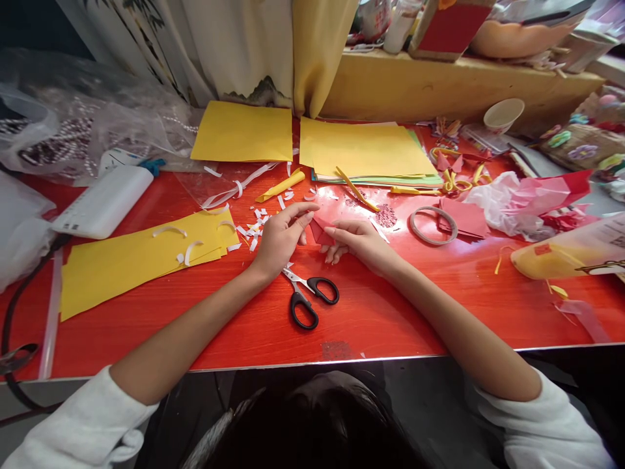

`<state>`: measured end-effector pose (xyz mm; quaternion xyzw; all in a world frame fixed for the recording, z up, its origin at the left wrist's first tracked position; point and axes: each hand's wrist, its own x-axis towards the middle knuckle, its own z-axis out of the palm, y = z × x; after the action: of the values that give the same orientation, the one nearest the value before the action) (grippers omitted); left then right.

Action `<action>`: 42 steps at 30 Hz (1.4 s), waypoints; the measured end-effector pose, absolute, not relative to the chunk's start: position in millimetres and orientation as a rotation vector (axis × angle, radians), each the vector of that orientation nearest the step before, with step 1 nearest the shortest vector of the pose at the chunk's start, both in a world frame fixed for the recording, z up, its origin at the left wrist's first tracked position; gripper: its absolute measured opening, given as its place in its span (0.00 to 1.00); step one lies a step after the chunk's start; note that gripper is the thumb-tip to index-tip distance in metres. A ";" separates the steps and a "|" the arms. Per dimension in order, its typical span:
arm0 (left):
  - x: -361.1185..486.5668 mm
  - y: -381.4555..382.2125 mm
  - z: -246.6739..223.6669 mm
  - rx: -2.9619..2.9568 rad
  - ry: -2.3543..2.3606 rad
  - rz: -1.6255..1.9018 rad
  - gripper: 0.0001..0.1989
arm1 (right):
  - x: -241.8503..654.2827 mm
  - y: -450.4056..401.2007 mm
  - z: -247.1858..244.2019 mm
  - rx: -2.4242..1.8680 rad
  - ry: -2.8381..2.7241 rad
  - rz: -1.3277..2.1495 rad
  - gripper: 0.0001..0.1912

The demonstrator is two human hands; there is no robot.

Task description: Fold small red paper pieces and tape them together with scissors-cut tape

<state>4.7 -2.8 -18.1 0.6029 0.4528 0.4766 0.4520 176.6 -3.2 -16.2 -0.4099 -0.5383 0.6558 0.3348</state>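
Between my two hands is a folded piece of red paper point(319, 228), held just over the red table. My left hand point(283, 238) pinches its left edge with thumb and fingers. From the right, my right hand point(355, 241) grips the lower right part, thumb on top. Below the hands lie black-handled scissors point(303, 294), spread apart, their blade tips partly hidden by my left hand. White paper scraps point(251, 228) are scattered beside my left hand. A roll of tape point(433, 225) and a stack of red paper squares point(463, 218) rest to the right.
Yellow paper strips point(146, 257) lie at left near a white power strip point(105, 202). Yellow sheets point(244, 133) and a stack of coloured paper point(364, 150) are at the back. A paper cup point(502, 116) stands back right; a plastic cup point(571, 247) lies tipped at right.
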 end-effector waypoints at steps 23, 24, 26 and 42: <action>7.0 -1.8 -17.4 1.372 1.054 1.152 0.10 | 177.7 -0.7 -27.7 -0.972 -1.212 1.561 0.10; 7.1 -1.9 -17.2 1.382 1.049 1.114 0.11 | 178.0 -0.6 -28.1 -0.976 -1.201 1.560 0.10; 7.2 -2.2 -17.2 1.420 1.055 1.051 0.13 | 178.3 -0.6 -28.2 -0.993 -1.215 1.568 0.10; 6.7 -3.6 -13.4 1.345 0.894 1.017 0.10 | 181.6 0.1 -23.6 -0.940 -1.174 1.641 0.09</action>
<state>6.7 -3.6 -13.4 0.5748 0.3822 0.4346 0.5784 181.6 0.1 -23.6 -0.3787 -0.4732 0.6614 0.4419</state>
